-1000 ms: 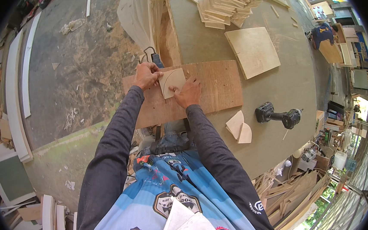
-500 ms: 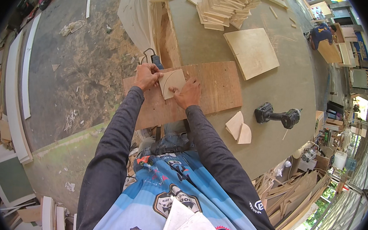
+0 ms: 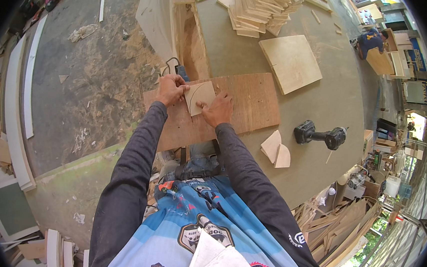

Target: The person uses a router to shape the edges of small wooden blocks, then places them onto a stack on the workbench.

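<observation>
A: Setting?
B: Open-air carpentry workshop; grey worktable (image 3: 320, 117) above a concrete floor littered with sawdust and offcuts.

A: Item in hand?
B: One small pale plywood piece (image 3: 201, 96), quarter-round with one curved edge, lying flat on a reddish-brown plywood board (image 3: 248, 103) near the table's left edge.

A: Left hand?
B: Left hand (image 3: 171, 88), fingers curled and closed at the left edge of the pale piece. Whether it also grips a tool there, I cannot tell. A dark power tool with cord (image 3: 179, 70) sits just behind it.

A: Right hand?
B: Right hand (image 3: 218, 109), fingers spread and flat, pressing on the lower right part of the pale piece and the board beneath. It grasps nothing.

A: Other stock?
B: Two fan-shaped cut pieces (image 3: 276, 149) near the table's front edge, right of the board. Black cordless drill (image 3: 320, 135) lying on its side beyond them. Square light plywood panel (image 3: 290, 63) behind the board. Stack of pale blanks (image 3: 263, 9) at the far end.
</observation>
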Motion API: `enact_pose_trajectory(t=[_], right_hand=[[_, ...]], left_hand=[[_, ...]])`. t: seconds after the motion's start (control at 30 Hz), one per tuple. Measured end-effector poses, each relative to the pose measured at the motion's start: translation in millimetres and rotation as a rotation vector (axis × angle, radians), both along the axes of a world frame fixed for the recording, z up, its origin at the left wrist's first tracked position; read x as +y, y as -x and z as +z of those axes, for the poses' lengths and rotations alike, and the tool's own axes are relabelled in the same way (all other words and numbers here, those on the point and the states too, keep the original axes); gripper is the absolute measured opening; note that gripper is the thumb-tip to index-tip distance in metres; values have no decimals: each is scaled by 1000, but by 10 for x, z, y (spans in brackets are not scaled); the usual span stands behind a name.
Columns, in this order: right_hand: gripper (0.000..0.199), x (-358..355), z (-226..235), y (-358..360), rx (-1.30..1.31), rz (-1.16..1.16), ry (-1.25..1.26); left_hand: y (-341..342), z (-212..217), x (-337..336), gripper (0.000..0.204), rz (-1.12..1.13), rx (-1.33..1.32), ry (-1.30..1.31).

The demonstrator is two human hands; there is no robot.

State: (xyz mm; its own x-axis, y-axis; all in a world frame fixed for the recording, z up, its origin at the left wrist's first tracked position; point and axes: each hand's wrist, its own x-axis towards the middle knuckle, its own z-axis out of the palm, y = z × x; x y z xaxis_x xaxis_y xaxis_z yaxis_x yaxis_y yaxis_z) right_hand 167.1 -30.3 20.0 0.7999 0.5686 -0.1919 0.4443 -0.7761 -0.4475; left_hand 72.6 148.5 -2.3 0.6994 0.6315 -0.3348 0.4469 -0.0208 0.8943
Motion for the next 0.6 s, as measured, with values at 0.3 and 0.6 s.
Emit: enact_pose_trajectory(t=[0.3,0.6], right_hand=[[86,8,-58,-13,-54,3,22],[84,16,-65,-14,-44,-10,35]], left_hand=[[-7,26,4,10,9,-25,13],[-21,-63,32,8,20,-66,50]])
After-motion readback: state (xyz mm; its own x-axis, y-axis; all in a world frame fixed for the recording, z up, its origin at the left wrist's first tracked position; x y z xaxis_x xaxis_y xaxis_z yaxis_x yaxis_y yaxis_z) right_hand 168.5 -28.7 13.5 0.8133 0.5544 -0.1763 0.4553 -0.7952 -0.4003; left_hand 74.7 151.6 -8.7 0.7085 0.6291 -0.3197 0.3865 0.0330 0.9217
